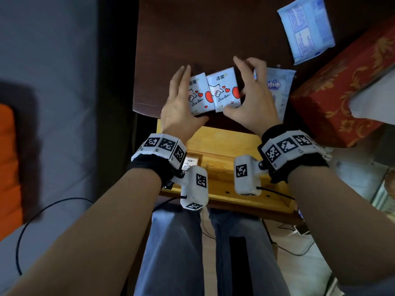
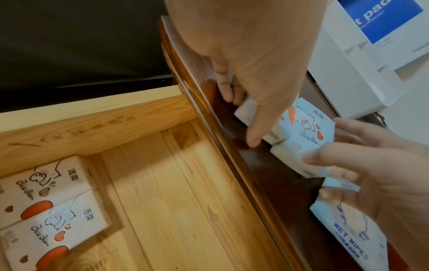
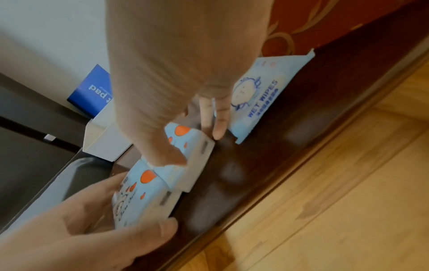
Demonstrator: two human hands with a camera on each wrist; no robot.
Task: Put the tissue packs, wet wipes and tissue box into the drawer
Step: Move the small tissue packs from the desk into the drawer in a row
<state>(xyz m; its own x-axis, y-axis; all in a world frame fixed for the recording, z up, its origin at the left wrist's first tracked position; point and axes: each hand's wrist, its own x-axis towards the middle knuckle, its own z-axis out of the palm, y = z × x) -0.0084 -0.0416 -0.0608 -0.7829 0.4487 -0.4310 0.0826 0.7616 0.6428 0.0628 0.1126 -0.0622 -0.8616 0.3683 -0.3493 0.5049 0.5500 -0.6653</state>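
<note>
Two light-blue tissue packs with red hearts lie side by side on the dark table top (image 1: 192,39). My left hand (image 1: 177,105) holds the left pack (image 1: 198,97) between thumb and fingers. My right hand (image 1: 254,97) pinches the right pack (image 1: 224,90), thumb at its near edge. In the right wrist view the right pack (image 3: 192,146) overlaps the left pack (image 3: 144,192). A wet wipes pack (image 1: 280,88) lies right of my right hand. The red patterned tissue box (image 1: 342,86) sits further right. The light wooden drawer (image 1: 224,146) stands open below, with two tissue packs (image 2: 46,183) (image 2: 58,225) in its left corner.
A larger pale-blue flat pack (image 1: 305,28) lies at the table's far right. A white box with a blue label (image 2: 362,55) stands behind the table. Grey bedding and an orange cushion (image 1: 8,167) are at my left. My legs are under the drawer.
</note>
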